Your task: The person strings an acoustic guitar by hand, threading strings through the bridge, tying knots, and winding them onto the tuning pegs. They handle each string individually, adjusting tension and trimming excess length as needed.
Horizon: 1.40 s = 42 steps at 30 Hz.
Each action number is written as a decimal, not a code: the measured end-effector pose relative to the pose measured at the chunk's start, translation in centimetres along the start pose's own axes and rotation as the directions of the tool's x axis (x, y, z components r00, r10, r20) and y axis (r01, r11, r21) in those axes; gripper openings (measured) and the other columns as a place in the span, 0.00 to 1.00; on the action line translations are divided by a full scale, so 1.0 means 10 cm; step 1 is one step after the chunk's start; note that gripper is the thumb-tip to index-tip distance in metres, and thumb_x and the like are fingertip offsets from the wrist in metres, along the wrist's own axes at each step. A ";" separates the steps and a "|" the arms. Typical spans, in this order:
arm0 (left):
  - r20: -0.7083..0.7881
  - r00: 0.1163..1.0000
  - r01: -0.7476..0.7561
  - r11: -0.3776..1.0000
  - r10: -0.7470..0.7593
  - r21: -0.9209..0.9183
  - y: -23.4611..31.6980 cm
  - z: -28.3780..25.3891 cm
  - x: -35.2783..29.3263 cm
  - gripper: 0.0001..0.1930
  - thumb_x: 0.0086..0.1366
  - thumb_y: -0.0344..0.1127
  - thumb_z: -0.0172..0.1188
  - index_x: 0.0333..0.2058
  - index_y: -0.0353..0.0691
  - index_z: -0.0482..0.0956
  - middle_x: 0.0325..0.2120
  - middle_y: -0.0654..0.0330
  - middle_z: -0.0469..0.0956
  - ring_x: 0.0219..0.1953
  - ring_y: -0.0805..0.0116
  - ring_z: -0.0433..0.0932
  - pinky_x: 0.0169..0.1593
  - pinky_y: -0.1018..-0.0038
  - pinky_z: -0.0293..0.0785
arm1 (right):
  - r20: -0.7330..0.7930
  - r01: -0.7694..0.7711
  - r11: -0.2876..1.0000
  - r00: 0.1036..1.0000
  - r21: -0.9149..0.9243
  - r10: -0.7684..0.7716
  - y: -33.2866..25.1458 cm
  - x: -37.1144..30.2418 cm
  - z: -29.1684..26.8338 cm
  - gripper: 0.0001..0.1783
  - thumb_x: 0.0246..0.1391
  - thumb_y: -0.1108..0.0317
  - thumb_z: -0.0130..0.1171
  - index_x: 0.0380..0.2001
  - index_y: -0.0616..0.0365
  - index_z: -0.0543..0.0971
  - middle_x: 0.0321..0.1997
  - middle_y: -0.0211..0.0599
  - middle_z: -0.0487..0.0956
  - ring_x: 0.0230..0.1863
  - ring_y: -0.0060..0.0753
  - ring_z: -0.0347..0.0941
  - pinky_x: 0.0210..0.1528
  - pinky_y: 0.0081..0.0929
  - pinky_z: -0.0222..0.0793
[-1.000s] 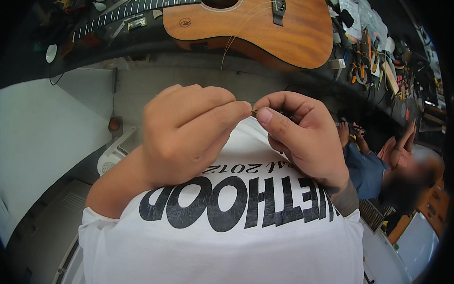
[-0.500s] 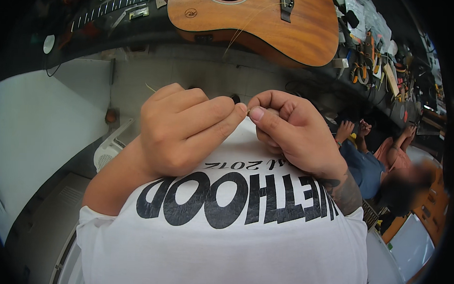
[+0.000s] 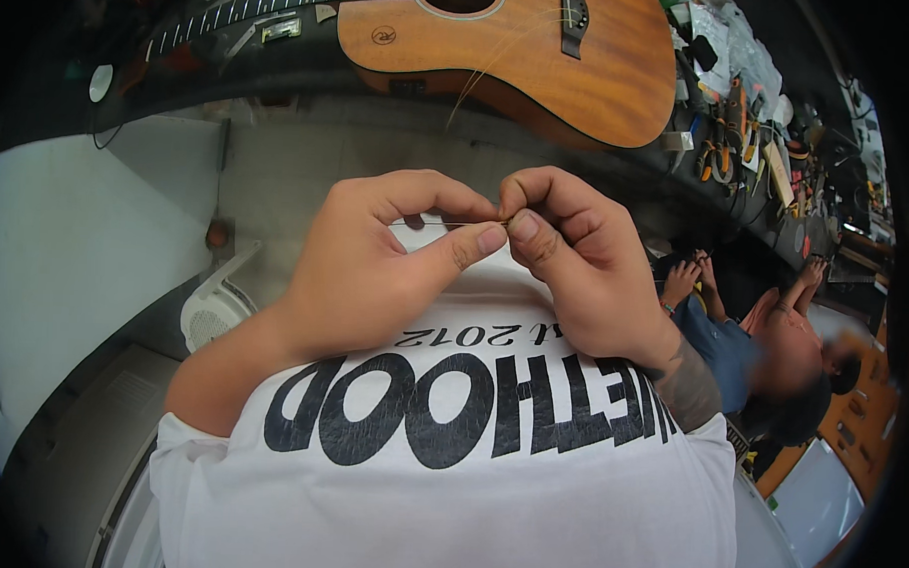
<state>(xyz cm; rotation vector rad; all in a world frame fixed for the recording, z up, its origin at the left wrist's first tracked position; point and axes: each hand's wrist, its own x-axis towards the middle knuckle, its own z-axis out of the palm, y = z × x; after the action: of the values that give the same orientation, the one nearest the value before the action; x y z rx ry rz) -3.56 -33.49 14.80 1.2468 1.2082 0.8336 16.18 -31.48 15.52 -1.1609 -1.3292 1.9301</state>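
Both hands meet in front of my chest, pinching a thin brass-coloured guitar string (image 3: 437, 223) near its end. My left hand (image 3: 380, 256) is closed, thumb and forefinger tips together on the string, which runs leftward behind that thumb. My right hand (image 3: 586, 254) pinches the same spot between thumb and bent forefinger, the other fingers curled in. The string's very end is hidden between the fingertips. Beyond the hands, a brown wooden acoustic guitar (image 3: 612, 69) lies on the dark bench, its neck to the left. Loose golden strings (image 3: 482, 70) trail from its bridge over the near edge.
Pliers, other hand tools (image 3: 725, 133) and plastic bags (image 3: 748, 49) crowd the bench's right side. Two people (image 3: 723, 338) work farther right. A white fan-like appliance (image 3: 213, 311) stands low on the left, near a pale panel (image 3: 85, 261).
My left hand has turned, its thumb now showing against the forefinger instead of the back of the hand. A length of string has come into view between the fingers. The right hand keeps its pinch.
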 end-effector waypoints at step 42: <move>-0.088 0.929 -0.324 0.906 0.359 0.271 0.01 0.54 0.54 0.08 0.54 0.21 0.68 0.35 0.35 0.84 0.27 0.63 0.77 0.28 0.76 0.69 0.34 0.80 0.61 | 0.109 -0.132 0.874 0.990 0.467 0.091 0.09 0.06 -0.90 0.09 0.66 0.64 0.55 0.43 0.58 0.74 0.26 0.19 0.67 0.24 0.10 0.55 0.26 0.11 0.52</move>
<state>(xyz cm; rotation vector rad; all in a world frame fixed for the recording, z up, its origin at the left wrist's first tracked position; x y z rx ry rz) 2.88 -29.63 13.24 1.6669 1.2505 1.0586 23.75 -27.05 13.09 -0.9305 -0.7640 2.2405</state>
